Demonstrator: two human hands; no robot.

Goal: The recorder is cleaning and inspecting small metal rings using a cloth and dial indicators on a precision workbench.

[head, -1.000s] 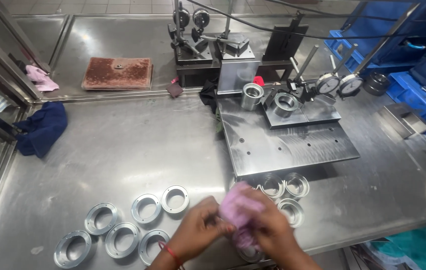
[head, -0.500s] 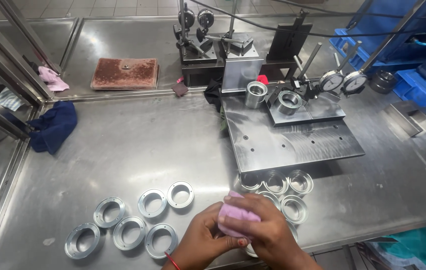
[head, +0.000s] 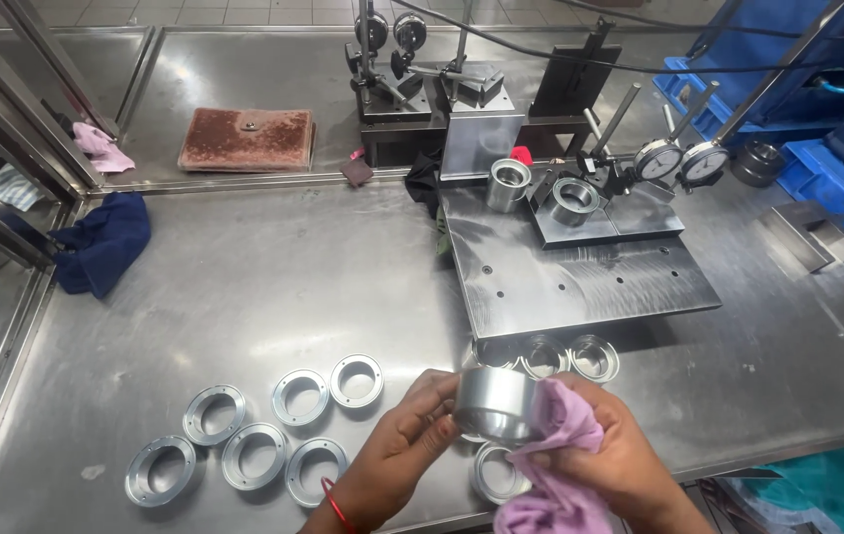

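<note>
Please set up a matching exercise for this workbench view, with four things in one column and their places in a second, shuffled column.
Things:
1. metal ring
2. pink cloth
3. dark blue rag
4. dial gauges

Places:
A. at the left edge of the steel table
B. gripped in the right hand
C. behind the dark fixture plate, near the blue crates
D. held up between the left hand and the cloth

Pairs: 1-D, 2-B, 3-A, 4-C
</note>
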